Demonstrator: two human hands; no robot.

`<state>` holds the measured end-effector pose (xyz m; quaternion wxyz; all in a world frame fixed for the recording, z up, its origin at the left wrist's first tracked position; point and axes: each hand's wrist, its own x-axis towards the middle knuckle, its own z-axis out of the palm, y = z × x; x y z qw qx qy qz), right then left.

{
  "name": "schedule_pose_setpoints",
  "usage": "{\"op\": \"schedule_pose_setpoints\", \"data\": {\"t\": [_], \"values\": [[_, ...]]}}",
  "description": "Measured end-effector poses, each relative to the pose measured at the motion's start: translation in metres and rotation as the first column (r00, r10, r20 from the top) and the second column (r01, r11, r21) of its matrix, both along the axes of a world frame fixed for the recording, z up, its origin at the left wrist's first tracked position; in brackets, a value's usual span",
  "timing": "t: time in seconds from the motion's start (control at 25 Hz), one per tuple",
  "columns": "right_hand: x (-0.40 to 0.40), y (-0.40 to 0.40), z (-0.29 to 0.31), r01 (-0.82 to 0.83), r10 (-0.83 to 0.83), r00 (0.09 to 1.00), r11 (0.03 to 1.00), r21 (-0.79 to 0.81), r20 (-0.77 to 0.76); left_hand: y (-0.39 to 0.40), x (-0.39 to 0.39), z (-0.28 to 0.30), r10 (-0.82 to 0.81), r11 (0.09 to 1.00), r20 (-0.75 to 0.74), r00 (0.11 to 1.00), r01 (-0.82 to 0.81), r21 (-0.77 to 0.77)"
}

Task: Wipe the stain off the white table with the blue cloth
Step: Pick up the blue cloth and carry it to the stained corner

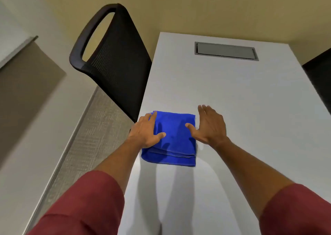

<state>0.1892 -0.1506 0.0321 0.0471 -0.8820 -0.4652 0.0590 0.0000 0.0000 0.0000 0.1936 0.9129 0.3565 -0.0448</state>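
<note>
A folded blue cloth [174, 140] lies flat on the white table [241, 95], close to the table's left edge. My left hand [147, 131] rests flat over the cloth's left side, fingers spread, thumb on the fabric. My right hand [208, 125] hovers at the cloth's right edge, fingers apart, with its thumb over the cloth. Neither hand grips the cloth. No stain shows on the visible table surface.
A black mesh chair [114, 59] stands tight against the table's left edge. A grey cable-port lid [226, 50] is set into the far end of the table. Another dark chair [320, 77] sits at the right edge. Carpet floor lies to the left.
</note>
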Motion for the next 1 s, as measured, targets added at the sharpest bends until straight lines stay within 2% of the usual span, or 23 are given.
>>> {"op": "schedule_pose_setpoints", "data": {"t": [0.28, 0.48, 0.76, 1.0], "values": [[0.032, 0.045, -0.040, -0.118, 0.103, 0.988, 0.984, -0.130, -0.117, 0.059, 0.027, -0.038, 0.094, 0.990, 0.010, 0.996, -0.092, -0.103], [0.047, 0.069, -0.054, -0.100, 0.061, 0.975, 0.979, -0.179, -0.213, 0.081, 0.041, -0.047, 0.106, 0.981, -0.012, 0.994, -0.106, -0.164], [0.055, 0.079, -0.069, -0.058, 0.026, 0.964, 0.992, -0.111, -0.264, 0.088, 0.058, -0.044, 0.140, 0.980, 0.034, 0.990, -0.133, -0.148], [0.059, 0.075, -0.049, -0.011, -0.001, 0.948, 0.999, -0.037, -0.317, 0.088, 0.053, -0.029, 0.168, 0.974, 0.053, 0.984, -0.157, -0.165]]}}
